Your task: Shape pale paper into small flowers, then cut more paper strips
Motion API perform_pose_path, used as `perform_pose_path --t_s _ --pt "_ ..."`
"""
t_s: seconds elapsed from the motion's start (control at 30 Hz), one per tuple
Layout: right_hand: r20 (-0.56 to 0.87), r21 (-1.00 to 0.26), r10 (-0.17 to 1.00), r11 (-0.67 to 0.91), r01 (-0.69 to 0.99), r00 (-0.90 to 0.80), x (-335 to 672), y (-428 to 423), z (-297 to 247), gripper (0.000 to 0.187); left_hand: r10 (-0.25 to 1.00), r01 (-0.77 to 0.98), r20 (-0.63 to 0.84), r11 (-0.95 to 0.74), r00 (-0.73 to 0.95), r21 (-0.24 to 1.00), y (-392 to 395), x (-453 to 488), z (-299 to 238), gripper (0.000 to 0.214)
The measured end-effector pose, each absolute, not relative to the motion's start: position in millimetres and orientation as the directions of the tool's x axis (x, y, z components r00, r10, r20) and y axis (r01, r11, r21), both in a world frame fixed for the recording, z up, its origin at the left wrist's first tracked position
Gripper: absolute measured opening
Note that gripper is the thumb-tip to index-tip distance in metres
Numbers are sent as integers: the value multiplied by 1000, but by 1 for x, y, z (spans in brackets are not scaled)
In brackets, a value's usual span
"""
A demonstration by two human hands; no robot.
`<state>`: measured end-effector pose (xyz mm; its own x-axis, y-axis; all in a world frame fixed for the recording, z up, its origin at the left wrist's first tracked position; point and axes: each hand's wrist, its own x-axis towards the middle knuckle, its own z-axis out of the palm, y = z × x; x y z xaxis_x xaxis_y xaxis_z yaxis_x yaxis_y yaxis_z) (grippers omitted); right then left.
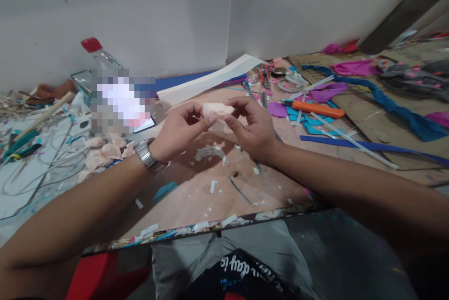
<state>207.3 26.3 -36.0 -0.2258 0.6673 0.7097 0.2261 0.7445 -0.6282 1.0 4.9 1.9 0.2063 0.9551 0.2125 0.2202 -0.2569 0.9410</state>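
A small folded piece of pale peach crepe paper (216,109) is held up over the middle of the worktable. My left hand (184,127), with a metal watch on its wrist, pinches its left end between thumb and fingers. At the other end, my right hand (250,124) has its thumb and fingertips closed on the paper. Part of the piece is hidden behind the fingers. Several curled peach paper pieces (105,152) lie on the table left of my left wrist.
A lit phone (143,124), partly blurred out, leans at the back left. Green-handled pliers (23,145) and loose wire lie far left. On the right are an orange utility knife (314,109), a blue strip (351,143) and coloured scraps. White paper strips (210,80) lie behind my hands.
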Motion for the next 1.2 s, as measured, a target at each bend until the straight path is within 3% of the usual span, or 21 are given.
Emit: perform_pose_path --t_s 0.27,0.53,0.77,0.97,1.2 --pt "671 -690 710 703 171 -214 208 27 -39 29 949 166 248 -281 197 945 6 0 1 38" --pt "598 -781 775 621 68 -205 208 33 -47 29 946 269 271 -311 177 911 8 -3 -1 36" --pt "606 -770 769 631 92 -205 208 32 -41 27 919 288 355 -391 168 874 7 -2 -3 41" --pt "576 -788 760 615 43 -300 204 28 -40 31 813 287 422 -549 401 785 3 0 -3 39" --pt "565 -811 762 583 -47 -317 202 29 -42 32 816 307 419 -549 398 777 2 2 -3 30"
